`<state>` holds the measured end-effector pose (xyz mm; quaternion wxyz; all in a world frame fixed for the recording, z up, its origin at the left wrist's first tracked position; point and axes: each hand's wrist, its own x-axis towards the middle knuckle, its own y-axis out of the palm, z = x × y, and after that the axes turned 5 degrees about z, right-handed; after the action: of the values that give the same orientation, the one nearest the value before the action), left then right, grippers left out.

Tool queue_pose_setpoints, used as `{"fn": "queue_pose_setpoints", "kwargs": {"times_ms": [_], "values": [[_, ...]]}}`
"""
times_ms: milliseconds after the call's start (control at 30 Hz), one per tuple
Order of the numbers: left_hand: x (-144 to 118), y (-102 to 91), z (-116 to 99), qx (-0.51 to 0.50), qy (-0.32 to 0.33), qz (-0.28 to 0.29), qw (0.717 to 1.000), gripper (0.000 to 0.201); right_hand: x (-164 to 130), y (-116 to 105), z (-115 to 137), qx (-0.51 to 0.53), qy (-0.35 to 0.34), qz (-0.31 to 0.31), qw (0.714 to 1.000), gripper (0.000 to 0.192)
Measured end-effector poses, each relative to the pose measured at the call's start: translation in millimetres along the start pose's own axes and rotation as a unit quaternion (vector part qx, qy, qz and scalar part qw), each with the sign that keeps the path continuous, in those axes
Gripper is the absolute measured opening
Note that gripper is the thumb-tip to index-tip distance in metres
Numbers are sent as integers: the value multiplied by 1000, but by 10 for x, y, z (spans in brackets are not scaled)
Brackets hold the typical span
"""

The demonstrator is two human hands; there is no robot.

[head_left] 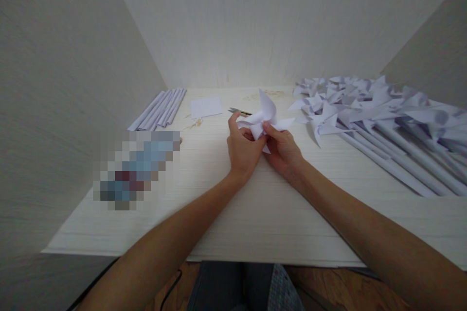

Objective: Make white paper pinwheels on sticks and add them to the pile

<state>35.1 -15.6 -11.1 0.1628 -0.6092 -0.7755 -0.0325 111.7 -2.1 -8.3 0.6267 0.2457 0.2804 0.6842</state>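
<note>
Paper pinwheel (268, 111) sits pinched by left hand (242, 149) and right hand (285, 149), forearms (193, 216) converging over the table (204, 160).

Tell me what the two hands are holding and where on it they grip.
A white paper pinwheel, held near its middle: the right hand has its thumb close to the centre, the left hand its thumb just below.
</note>
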Motion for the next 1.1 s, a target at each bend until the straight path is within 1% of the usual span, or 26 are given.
{"fn": "queue_pose_setpoints", "kwargs": {"times_ms": [133,233,300,400,500,600,733,833,900,1000,1100], "values": [[2,0,17,7,-4,18,1000,72,73,-73,38,-6,-18,-32,999,19],[7,-20,20,13,0,32,999,75,140,-146,88,14,-53,-61,997,18],[7,-43,16,22,11,40,999,75,159,-172,121,25,-63,-75,995,17],[3,-78,6,33,33,42,998,69,138,-164,162,39,-57,-89,994,15],[6,-102,0,34,39,25,998,63,91,-130,189,46,-55,-102,992,14],[32,-120,5,32,26,-1,999,58,58,-111,204,41,-49,-116,991,15],[76,-146,19,17,0,-30,999,53,45,-110,214,20,-51,-107,993,17],[102,-153,49,11,-14,-42,999,48,38,-106,221,29,-41,-107,993,19],[140,-151,83,9,-17,-52,998,41,33,-101,224,33,-36,-105,993,21],[293,-171,126,36,-12,-72,997,30,30,-102,226,29,-33,-99,994,24],[594,-292,104,120,-12,-117,986,28,32,-114,226,34,-32,-93,995,27]]}}
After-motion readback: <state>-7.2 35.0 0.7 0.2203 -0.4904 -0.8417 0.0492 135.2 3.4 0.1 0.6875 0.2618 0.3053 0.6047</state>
